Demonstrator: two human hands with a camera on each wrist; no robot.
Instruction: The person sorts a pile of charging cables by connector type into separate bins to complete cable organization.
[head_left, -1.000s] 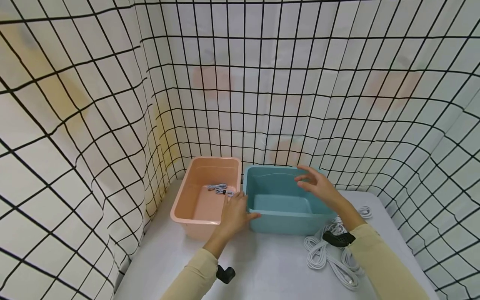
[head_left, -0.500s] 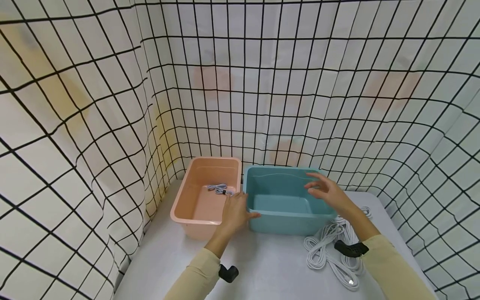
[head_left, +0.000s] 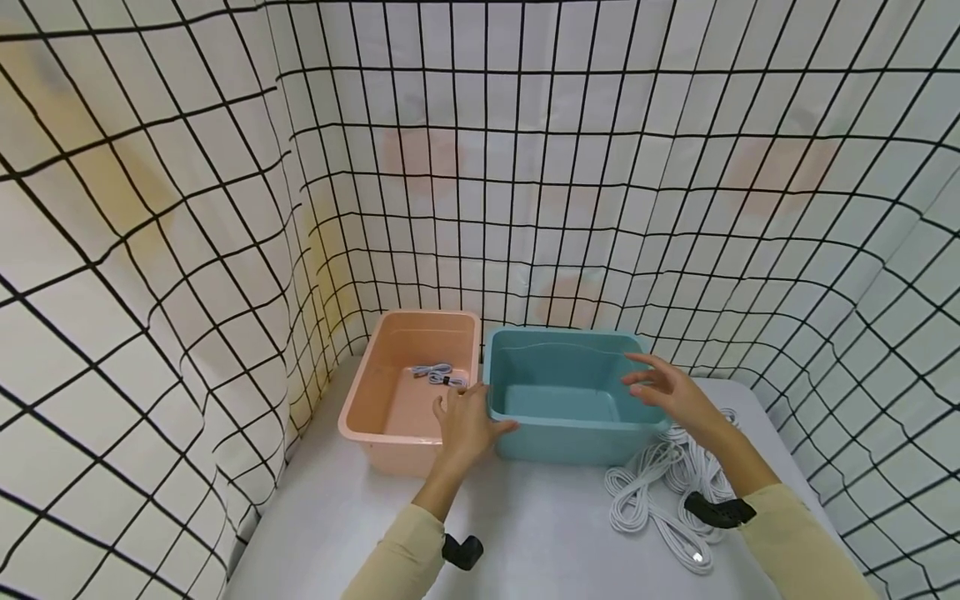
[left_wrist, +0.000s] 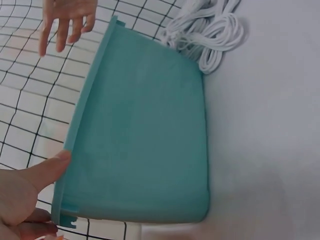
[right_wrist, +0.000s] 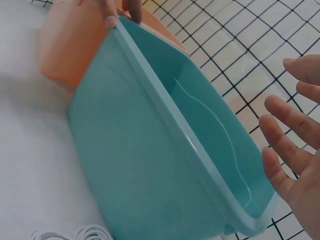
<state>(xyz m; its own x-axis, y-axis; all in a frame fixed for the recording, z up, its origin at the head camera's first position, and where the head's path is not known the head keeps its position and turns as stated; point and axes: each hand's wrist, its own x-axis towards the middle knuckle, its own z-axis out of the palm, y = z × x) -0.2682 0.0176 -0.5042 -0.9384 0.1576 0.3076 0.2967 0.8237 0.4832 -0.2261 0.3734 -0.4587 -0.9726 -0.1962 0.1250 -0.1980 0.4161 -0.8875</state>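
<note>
Teal plastic bin (head_left: 566, 398): smooth, rectangular; left hand (head_left: 467, 425) grips its corner rim, right hand (head_left: 672, 393) spread above. Peach bin (head_left: 408, 392) (adjoining): small coiled cable (head_left: 438, 375).

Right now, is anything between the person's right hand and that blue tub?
Nothing visible. The right hand hovers open just above the teal tub's right rim, with only air between them. The white cables lie lower, on the table.
</note>
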